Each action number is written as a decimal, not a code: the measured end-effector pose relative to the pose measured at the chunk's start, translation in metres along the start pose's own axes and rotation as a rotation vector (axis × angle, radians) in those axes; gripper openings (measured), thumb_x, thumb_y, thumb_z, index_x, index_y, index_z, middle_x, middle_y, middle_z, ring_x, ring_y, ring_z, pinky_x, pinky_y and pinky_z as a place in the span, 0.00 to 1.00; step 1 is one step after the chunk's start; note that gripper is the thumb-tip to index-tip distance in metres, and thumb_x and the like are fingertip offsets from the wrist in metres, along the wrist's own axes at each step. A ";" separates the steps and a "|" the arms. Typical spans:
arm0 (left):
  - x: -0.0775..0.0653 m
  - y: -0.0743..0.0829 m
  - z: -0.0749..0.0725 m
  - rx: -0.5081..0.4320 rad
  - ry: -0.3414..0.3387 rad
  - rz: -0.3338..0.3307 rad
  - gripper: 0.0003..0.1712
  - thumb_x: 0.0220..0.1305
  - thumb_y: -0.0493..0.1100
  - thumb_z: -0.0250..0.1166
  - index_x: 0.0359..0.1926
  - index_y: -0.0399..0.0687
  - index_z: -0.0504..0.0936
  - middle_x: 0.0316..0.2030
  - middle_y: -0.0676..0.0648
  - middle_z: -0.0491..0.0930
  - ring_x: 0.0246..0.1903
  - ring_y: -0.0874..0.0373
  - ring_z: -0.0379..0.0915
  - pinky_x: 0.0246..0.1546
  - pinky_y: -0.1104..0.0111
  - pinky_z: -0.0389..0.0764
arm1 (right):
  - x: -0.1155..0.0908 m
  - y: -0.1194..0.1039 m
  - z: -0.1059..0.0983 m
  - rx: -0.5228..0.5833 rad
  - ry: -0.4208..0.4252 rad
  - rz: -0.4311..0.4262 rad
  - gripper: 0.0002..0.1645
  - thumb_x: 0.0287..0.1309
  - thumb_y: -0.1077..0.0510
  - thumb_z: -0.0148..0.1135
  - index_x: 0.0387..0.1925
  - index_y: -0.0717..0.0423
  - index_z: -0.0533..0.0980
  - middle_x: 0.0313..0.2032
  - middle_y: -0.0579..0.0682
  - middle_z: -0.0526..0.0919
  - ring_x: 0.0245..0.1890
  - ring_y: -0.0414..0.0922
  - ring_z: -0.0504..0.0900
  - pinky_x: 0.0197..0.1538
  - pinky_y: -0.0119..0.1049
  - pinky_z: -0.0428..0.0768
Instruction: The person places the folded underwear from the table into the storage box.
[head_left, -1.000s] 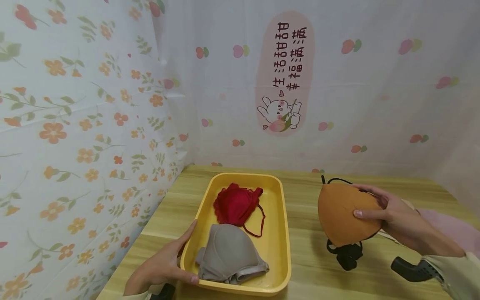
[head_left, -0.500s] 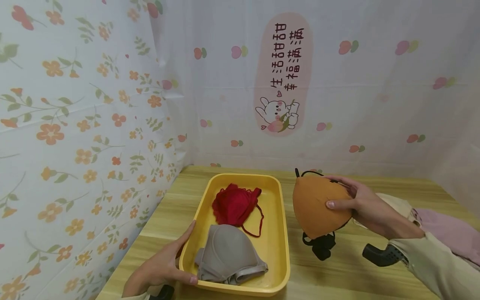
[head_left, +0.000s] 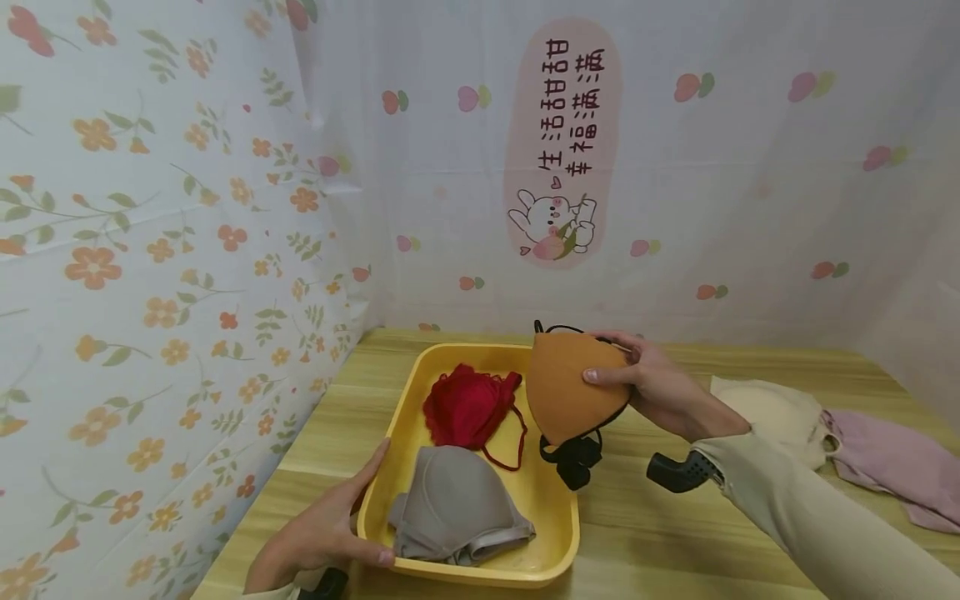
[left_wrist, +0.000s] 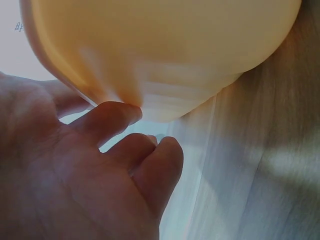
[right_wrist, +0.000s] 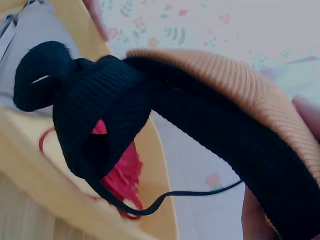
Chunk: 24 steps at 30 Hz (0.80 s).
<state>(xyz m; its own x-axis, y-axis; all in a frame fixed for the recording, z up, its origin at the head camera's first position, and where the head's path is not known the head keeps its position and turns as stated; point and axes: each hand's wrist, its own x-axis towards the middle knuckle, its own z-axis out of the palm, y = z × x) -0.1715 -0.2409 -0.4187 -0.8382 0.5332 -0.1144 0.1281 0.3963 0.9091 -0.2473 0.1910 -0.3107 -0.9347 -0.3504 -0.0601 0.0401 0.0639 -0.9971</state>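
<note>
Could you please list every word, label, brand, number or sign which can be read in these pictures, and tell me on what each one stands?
"生活甜甜": left column, read bottom to top, on the pink oval of the back wall covering.
"幸福满满": right column, same oval and direction.
Dark marks at the left wrist view's upper left edge: too small and blurred to read.
No readable text shows on the yellow tray or orange bra.

My head view faces forward and down over the yellow tray (head_left: pixel 536 502); both wrist views catch it from nearer.
</note>
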 end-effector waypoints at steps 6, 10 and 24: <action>0.001 -0.002 0.000 -0.003 -0.005 -0.004 0.75 0.50 0.53 0.79 0.81 0.54 0.30 0.80 0.35 0.39 0.74 0.39 0.47 0.58 0.83 0.66 | 0.021 0.004 0.021 0.096 -0.004 0.010 0.42 0.64 0.65 0.64 0.74 0.59 0.55 0.56 0.50 0.72 0.48 0.40 0.82 0.51 0.31 0.83; 0.000 -0.002 0.000 -0.003 -0.004 -0.007 0.75 0.51 0.52 0.79 0.81 0.54 0.30 0.80 0.34 0.38 0.74 0.38 0.46 0.58 0.83 0.67 | 0.034 0.007 0.034 0.115 -0.014 0.019 0.40 0.65 0.65 0.63 0.74 0.60 0.56 0.61 0.53 0.69 0.49 0.40 0.81 0.51 0.31 0.82; -0.001 -0.001 0.001 0.005 0.006 -0.017 0.74 0.51 0.55 0.78 0.81 0.56 0.30 0.80 0.34 0.37 0.75 0.37 0.46 0.57 0.83 0.66 | 0.069 0.024 0.069 0.208 0.052 0.046 0.37 0.67 0.66 0.59 0.73 0.67 0.55 0.66 0.61 0.68 0.50 0.42 0.79 0.50 0.28 0.82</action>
<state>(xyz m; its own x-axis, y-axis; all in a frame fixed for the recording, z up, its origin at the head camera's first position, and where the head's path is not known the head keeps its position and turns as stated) -0.1702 -0.2408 -0.4201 -0.8434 0.5221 -0.1270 0.1170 0.4092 0.9049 -0.2862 0.1042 -0.3420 -0.9468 -0.3029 -0.1084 0.1501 -0.1177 -0.9816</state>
